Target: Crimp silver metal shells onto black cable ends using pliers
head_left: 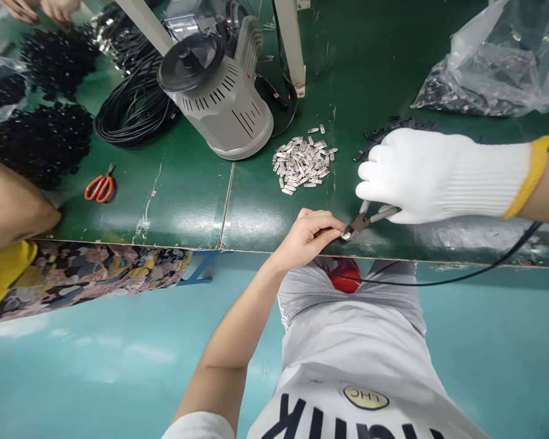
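Though cut off by the top edge, co-worker's hands (41, 7) at far left, above coiled bundles of black cable (57, 61). Further right on the green desk (187, 207), orange-handled scissors (99, 188) lying flat, then grey vented machine (219, 103) with round black top. Next, loose pile of small metal pieces (302, 161): judging by that heap and the coils, plenty seemingly left to do, one piece at most in hand. At desk edge, bare left hand (308, 238), fingers (322, 222) curled together, pinching thin black cable (439, 281) near its end, right beside small silver piece (348, 235) at the tip of pliers (370, 221). Pliers' jaws apparently closed on that piece, partly hidden. Gloved right hand (434, 177) next, white knit glove, fingers (375, 177) wrapped together round the handles. Far right, clear plastic bag (498, 67) of dark parts.
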A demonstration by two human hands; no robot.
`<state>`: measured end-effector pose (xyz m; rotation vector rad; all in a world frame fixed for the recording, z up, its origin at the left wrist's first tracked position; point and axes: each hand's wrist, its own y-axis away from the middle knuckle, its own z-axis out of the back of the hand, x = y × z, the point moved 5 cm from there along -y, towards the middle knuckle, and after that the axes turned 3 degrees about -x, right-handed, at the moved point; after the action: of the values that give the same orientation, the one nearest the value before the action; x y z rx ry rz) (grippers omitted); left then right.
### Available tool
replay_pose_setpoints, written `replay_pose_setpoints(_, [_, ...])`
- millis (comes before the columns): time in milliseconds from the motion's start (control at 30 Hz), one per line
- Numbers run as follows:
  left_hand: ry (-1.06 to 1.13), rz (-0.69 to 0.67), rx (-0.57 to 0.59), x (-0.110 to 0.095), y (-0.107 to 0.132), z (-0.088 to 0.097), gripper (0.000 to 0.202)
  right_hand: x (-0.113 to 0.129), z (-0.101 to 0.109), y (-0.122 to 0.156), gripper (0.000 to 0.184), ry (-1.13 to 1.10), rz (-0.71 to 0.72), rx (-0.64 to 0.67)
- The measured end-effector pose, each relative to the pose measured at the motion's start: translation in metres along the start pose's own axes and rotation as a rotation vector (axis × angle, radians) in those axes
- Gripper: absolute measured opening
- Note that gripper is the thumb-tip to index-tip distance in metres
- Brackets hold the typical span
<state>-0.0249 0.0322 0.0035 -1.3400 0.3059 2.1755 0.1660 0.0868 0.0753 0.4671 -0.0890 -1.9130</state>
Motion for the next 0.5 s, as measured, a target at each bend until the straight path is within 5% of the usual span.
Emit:
replay_pose_setpoints(300, [-0.013,0.023,0.024,0.0,0.001,0.001,0.021,0.001,-0.02,-0.005,0.039,-0.023,-0.024,0.12])
replay_pose_setpoints(500, [0.022,0.008,0.005,0.0,0.0,0.007,0.024,0.004,-0.029,0.005,0.039,-0.193,-0.205,0.174])
